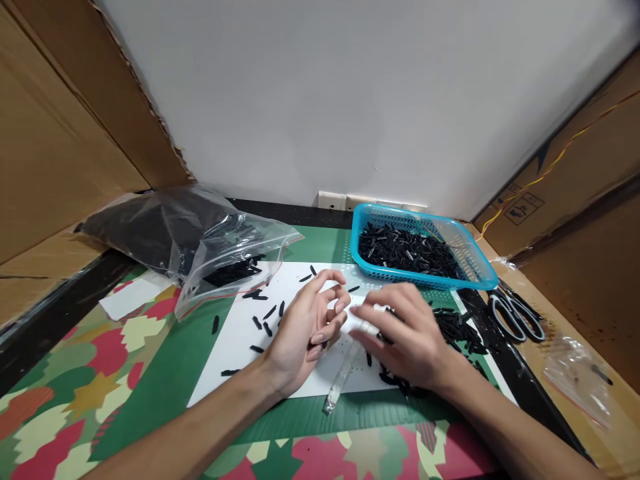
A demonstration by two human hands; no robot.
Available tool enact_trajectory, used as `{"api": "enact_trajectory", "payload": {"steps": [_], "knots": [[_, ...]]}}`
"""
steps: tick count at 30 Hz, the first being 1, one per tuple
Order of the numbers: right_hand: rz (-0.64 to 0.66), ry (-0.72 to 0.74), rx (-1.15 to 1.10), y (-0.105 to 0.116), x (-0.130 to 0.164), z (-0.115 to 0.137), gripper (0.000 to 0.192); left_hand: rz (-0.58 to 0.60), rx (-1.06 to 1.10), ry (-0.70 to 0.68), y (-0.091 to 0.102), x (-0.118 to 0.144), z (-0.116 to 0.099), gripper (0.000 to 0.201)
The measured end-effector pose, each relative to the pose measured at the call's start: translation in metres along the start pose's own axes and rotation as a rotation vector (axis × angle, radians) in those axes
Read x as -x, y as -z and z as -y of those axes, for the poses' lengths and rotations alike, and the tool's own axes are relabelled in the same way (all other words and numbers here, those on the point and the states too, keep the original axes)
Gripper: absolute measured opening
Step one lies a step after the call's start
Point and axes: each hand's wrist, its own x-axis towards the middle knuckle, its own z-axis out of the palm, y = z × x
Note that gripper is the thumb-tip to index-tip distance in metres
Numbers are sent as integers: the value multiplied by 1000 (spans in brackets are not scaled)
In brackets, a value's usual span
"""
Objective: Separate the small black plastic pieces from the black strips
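Observation:
My left hand (pixel 307 327) rests on a white sheet (pixel 235 347), palm turned up, fingers curled with thumb and forefinger pinched; a small black piece seems to sit under its fingers. My right hand (pixel 405 330) lies palm down beside it, its fingertips on a narrow clear plastic bag (pixel 343 377) that trails toward me. Small black pieces (pixel 265 327) lie scattered over the sheet, and a heap of them (pixel 457 330) sits just right of my right hand.
A blue basket (pixel 475 263) holding black pieces stands at the back right. A large clear bag (pixel 200 240) of black pieces lies at the back left. Scissors (pixel 517 313) lie at the right, with another small clear bag (pixel 575 373) nearer me. Cardboard walls flank both sides.

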Motion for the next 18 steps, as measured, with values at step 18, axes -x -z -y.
{"api": "enact_trajectory", "payload": {"steps": [18], "knots": [[-125,-44,-400,2,0,26,21,38,-188,87,1,0,5,26]]}}
